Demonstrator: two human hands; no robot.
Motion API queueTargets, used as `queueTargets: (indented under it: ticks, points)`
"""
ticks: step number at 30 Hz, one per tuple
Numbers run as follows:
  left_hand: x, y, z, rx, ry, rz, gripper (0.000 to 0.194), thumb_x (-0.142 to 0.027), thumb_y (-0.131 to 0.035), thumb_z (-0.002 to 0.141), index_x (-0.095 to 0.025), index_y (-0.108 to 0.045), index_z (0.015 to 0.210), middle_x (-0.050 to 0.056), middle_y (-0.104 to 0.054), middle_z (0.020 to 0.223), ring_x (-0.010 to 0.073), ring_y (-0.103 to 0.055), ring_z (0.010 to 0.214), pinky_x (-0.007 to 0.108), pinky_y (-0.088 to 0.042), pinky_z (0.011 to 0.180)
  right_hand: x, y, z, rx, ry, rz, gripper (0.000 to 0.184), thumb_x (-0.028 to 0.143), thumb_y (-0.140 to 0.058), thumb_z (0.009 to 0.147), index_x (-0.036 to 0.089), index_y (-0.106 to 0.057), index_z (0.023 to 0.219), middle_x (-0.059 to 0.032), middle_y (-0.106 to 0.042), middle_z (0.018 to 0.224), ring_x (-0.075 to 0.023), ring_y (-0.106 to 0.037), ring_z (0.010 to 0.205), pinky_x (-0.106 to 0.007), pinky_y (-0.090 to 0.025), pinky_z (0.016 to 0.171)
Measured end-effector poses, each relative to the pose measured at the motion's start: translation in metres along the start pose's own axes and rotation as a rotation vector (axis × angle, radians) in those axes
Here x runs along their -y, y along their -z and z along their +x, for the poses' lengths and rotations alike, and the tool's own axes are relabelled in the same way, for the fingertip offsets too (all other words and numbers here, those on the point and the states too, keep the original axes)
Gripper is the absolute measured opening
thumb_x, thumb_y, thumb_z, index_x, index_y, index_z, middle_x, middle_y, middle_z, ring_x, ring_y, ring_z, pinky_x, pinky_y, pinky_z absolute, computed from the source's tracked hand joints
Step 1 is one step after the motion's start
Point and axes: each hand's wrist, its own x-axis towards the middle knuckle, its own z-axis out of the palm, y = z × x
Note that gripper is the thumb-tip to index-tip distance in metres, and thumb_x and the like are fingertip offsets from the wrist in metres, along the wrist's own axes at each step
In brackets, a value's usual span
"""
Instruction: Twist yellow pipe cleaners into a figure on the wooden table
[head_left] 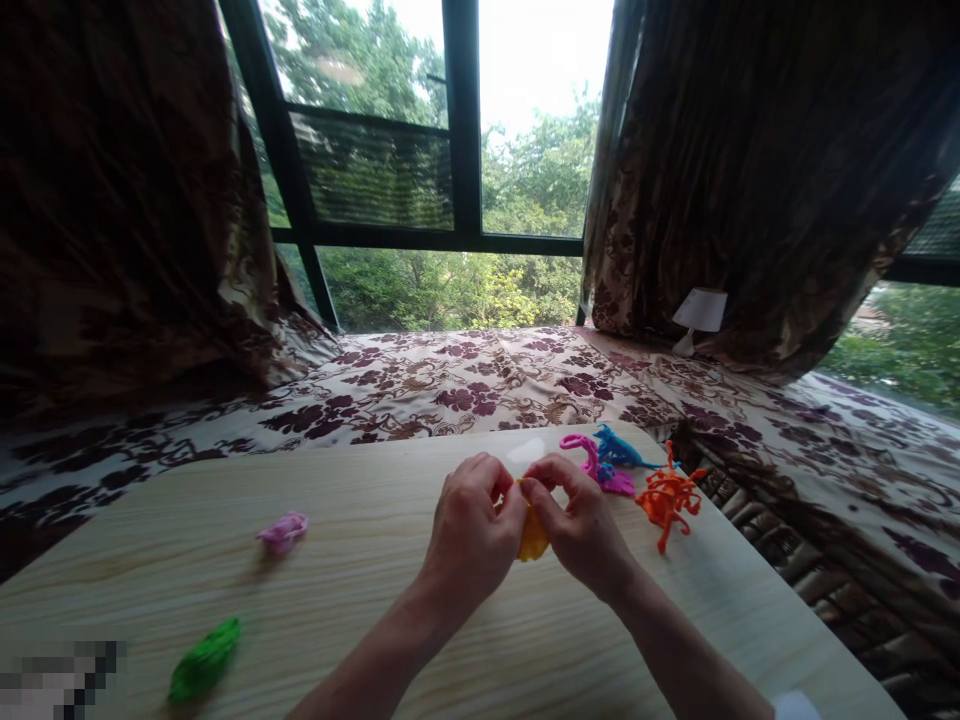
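Observation:
Both hands meet above the middle of the table, thumbs and forefingers pinching a yellow lump of what looks like modelling clay (533, 538). My left hand (474, 520) grips its left side, and my right hand (574, 515) grips its upper right. The fingers hide much of the lump, whose lower part hangs between the palms. Just beyond my right hand lie a magenta clay piece with a curled strand (589, 452) and a blue clay piece (619, 448). Farther right is a tangle of orange clay strands (670, 502).
On the left of the pale wooden table (360, 540) are a small pink clay lump (283, 532) and a green clay lump (205, 660). Behind the table, a floral cloth (465, 395) covers the window ledge, where a small white lamp (700, 310) stands near the curtain (720, 170).

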Motion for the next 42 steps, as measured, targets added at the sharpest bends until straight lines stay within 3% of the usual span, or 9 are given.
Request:
queueTargets:
  ticks: [3, 9, 15, 19, 24, 32, 36, 42]
  points:
    - [0.002, -0.003, -0.002, 0.013, 0.044, -0.098, 0.02, -0.027, -0.046, 0.077, -0.02, -0.045, 0.059, -0.002, -0.047, 0.062, 0.0129, -0.047, 0.061, 0.022, -0.035, 0.052, -0.001, -0.002, 0.0, -0.029, -0.029, 0.024, 0.011, 0.024, -0.049, 0.082, 0.019, -0.058, 0.077, -0.0004, -0.058, 0.075, -0.0147, -0.054, 0.071, -0.024, -0.045, 0.064]
    - [0.0, 0.0, 0.003, -0.013, 0.133, -0.243, 0.02, -0.037, -0.047, 0.079, -0.019, -0.054, 0.073, -0.002, -0.054, 0.065, 0.0127, -0.052, 0.062, 0.023, -0.04, 0.057, -0.01, 0.005, 0.007, 0.007, -0.125, 0.216, 0.023, 0.034, -0.048, 0.084, 0.018, -0.061, 0.093, -0.0041, -0.064, 0.085, -0.0176, -0.059, 0.078, -0.028, -0.047, 0.068]
    - [0.007, 0.004, 0.009, 0.044, 0.127, -0.216, 0.021, -0.034, -0.051, 0.077, -0.022, -0.058, 0.093, -0.004, -0.053, 0.064, 0.0134, -0.053, 0.063, 0.024, -0.042, 0.059, -0.013, 0.007, 0.008, -0.014, -0.099, 0.191, 0.016, 0.032, -0.054, 0.081, 0.018, -0.06, 0.086, -0.003, -0.063, 0.08, -0.0171, -0.059, 0.074, -0.027, -0.048, 0.066]
    - [0.007, 0.006, 0.008, 0.064, 0.015, -0.179, 0.014, -0.028, -0.05, 0.077, -0.021, -0.062, 0.08, -0.001, -0.056, 0.074, 0.0136, -0.054, 0.072, 0.025, -0.042, 0.069, -0.011, 0.007, 0.007, -0.014, -0.077, 0.176, 0.013, 0.029, -0.053, 0.082, 0.019, -0.06, 0.087, -0.0029, -0.062, 0.082, -0.0163, -0.059, 0.076, -0.027, -0.048, 0.068]
    - [0.001, 0.011, 0.01, 0.183, 0.127, -0.277, 0.019, -0.031, -0.048, 0.078, -0.018, -0.062, 0.082, 0.001, -0.06, 0.076, 0.0153, -0.057, 0.073, 0.025, -0.045, 0.065, -0.009, 0.008, 0.006, 0.05, -0.057, 0.098, 0.012, 0.027, -0.052, 0.082, 0.019, -0.06, 0.088, -0.0025, -0.061, 0.083, -0.0152, -0.056, 0.075, -0.026, -0.046, 0.067]
    - [-0.003, 0.016, 0.009, 0.264, 0.158, -0.378, 0.022, -0.033, -0.046, 0.08, -0.016, -0.06, 0.079, 0.002, -0.061, 0.073, 0.015, -0.059, 0.069, 0.024, -0.047, 0.062, -0.009, 0.007, 0.005, 0.065, -0.045, 0.143, 0.011, 0.026, -0.055, 0.081, 0.018, -0.059, 0.087, -0.0015, -0.059, 0.08, -0.0145, -0.055, 0.074, -0.026, -0.045, 0.067]
    - [-0.005, 0.014, 0.006, 0.234, 0.09, -0.247, 0.019, -0.029, -0.043, 0.081, -0.018, -0.056, 0.074, 0.0, -0.057, 0.069, 0.0138, -0.054, 0.066, 0.024, -0.043, 0.059, -0.005, 0.004, 0.002, 0.078, -0.037, 0.129, 0.009, 0.024, -0.051, 0.083, 0.019, -0.057, 0.079, 0.0007, -0.055, 0.076, -0.0126, -0.052, 0.071, -0.023, -0.043, 0.064]
    - [-0.007, 0.003, 0.0, 0.033, -0.069, 0.167, 0.018, -0.021, -0.044, 0.078, -0.019, -0.047, 0.06, -0.001, -0.05, 0.067, 0.0155, -0.049, 0.072, 0.03, -0.037, 0.072, -0.005, -0.008, -0.004, -0.036, -0.089, 0.089, 0.01, 0.024, -0.049, 0.083, 0.018, -0.055, 0.077, 0.0005, -0.055, 0.073, -0.0134, -0.051, 0.07, -0.024, -0.043, 0.063]
